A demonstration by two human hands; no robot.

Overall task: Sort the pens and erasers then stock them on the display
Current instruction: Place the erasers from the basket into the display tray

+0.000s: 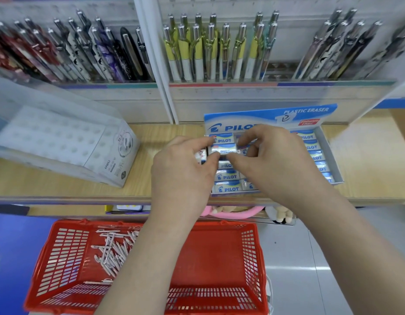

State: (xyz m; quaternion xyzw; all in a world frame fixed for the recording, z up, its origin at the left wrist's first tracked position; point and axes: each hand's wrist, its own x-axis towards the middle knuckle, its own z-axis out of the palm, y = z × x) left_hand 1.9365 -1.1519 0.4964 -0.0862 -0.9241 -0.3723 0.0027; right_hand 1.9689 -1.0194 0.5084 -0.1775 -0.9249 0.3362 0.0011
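Wood-grain shelf [165, 133] carries 1 blue-and-white Pilot eraser box [333, 160], whose near edge sits almost flush with the shelf's front lip. A strip of bare shelf lies open at 9 o'clock of the box, reaching to 1 translucent pen case [60, 137] that lies tilted, and a wider bare stretch opens at 3 o'clock.

Over the box's left side, 2 hands hold 1 eraser [223, 149] between them. The left hand [183, 176] pinches its left end with thumb and forefinger, while the right hand [272, 160] pinches the right end the same way, its other fingers curled above the box. The eraser's long axis runs from 9 to 3 o'clock, printed label up, matching the erasers packed below it.

In the box, 5 erasers show down the right column and 4 down the left; the hands hide most of the middle column, so the full count cannot be told.

At 6 o'clock, below the shelf edge, 1 red basket [260, 258] holds a loose heap of pale pens [115, 251] in its left half, too tangled to count. At 12 o'clock, display pens [210, 51] stand in rows, clips up.
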